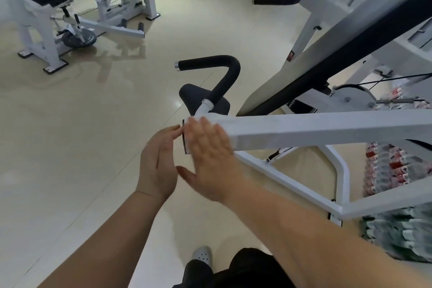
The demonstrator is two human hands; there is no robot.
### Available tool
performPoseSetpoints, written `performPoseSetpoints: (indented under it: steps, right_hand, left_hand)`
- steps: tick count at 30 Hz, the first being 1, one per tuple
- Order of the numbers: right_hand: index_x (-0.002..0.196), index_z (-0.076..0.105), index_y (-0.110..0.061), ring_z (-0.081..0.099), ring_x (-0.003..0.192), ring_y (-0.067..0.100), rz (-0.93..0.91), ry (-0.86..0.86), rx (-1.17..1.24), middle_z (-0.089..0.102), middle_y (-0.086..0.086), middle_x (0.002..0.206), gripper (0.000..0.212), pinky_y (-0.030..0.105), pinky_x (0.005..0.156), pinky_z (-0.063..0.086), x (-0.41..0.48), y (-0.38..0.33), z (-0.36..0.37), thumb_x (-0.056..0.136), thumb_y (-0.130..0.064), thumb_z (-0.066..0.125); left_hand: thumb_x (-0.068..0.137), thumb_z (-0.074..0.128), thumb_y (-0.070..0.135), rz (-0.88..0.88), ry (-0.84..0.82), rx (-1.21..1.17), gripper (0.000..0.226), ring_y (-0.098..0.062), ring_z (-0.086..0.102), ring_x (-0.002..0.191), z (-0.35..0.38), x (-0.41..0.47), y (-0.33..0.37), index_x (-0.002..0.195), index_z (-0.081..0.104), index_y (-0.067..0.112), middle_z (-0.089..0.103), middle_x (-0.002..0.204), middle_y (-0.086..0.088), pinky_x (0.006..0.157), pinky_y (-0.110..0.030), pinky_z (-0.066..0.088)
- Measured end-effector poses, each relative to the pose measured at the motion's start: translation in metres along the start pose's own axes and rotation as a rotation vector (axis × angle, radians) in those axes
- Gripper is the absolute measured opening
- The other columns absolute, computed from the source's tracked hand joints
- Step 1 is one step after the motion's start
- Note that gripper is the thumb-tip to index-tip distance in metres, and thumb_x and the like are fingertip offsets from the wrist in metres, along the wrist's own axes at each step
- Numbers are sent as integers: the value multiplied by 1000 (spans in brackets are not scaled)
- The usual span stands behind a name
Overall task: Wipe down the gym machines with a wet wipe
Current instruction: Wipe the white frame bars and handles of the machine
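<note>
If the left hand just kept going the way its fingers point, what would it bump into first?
The left hand points up and right, its fingertips almost at the black end cap of the white square bar. That cap would likely come first, though the blurred right hand lies over that end, so depth is uncertain.

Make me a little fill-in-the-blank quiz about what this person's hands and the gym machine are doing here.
1. Both hands meet at the end of a white square ____.
2. The right hand lies flat with its fingers ____.
3. The curved handle above the bar has a grip coloured ____.
4. The left hand touches the bar's black end ____.

Missing words: bar; spread; black; cap
</note>
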State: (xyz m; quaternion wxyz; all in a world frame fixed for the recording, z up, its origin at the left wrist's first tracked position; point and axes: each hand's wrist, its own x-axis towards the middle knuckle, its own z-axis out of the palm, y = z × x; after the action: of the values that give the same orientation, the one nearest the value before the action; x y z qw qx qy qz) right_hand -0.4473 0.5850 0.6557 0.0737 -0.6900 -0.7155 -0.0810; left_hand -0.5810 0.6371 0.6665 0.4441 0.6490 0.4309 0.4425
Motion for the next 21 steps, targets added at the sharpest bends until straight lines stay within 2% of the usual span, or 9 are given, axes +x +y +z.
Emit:
performPoseSetpoints:
  steps: [3, 5, 8, 11, 13, 16, 19, 21]
  right_hand:
    - [162, 15, -11, 2, 158, 27, -120, -19, -67, 7, 6, 171, 79, 45, 127, 0, 13, -11, -2, 101, -55, 36]
    - [162, 19, -15, 8, 157, 24, -141, 19, -49, 13, 3, 171, 76, 43, 127, 5, 10, 5, -2, 101, -55, 39]
    - [162, 23, -15, 15, 157, 26, 45, 138, -35, 20, 5, 169, 77, 48, 126, 12, -19, 47, 2, 101, -55, 47]
    - [162, 19, -10, 5, 158, 31, 209, 163, -91, 13, 10, 170, 83, 53, 126, 2, -45, 71, 2, 100, -55, 50]
    - [162, 14, -7, -2, 157, 35, 216, 136, -66, 6, 13, 170, 87, 56, 126, 1, -46, 64, 2, 100, -56, 49]
    - [162, 11, -6, -4, 157, 37, 104, 114, -34, 4, 13, 170, 91, 58, 125, 1, -36, 44, 7, 98, -58, 48]
    - [162, 14, -8, 1, 157, 35, 19, 148, -25, 9, 11, 170, 88, 54, 126, -1, -31, 41, 13, 97, -57, 49]
    - [162, 14, -10, 3, 157, 32, 2, 178, -8, 10, 9, 170, 86, 51, 127, -2, -31, 48, 14, 99, -56, 48]
  left_hand:
    - [94, 26, 42, -83, 59, 45, 51, -7, 63, 108, -6, 2, -3, 113, 70, 24, 70, 112, 10, 97, -45, 50]
    - [92, 27, 49, -126, 60, 54, 58, -6, 63, 105, -6, 0, -7, 119, 69, 20, 69, 115, 7, 97, -47, 50]
    - [94, 28, 49, -104, 24, 36, 58, -8, 64, 107, 1, -7, -6, 131, 63, 23, 66, 125, 11, 96, -45, 51]
    - [98, 28, 41, -6, -25, 59, 51, -18, 57, 119, 9, -9, -5, 139, 55, 26, 54, 133, 19, 98, -46, 48]
    - [100, 29, 36, 21, -33, 69, 48, -19, 51, 128, 13, -8, -4, 141, 52, 24, 49, 139, 14, 102, -46, 46]
    - [102, 27, 35, 46, -54, 145, 47, -8, 41, 138, 17, -7, 1, 138, 56, 24, 44, 149, 4, 113, -30, 36]
    - [102, 27, 35, 41, -91, 276, 50, -3, 36, 140, 14, -9, 9, 137, 60, 21, 42, 154, 3, 112, -10, 25]
    - [101, 25, 38, 73, -143, 435, 55, -9, 35, 142, 9, -8, 14, 140, 58, 19, 40, 156, 1, 114, -16, 24]
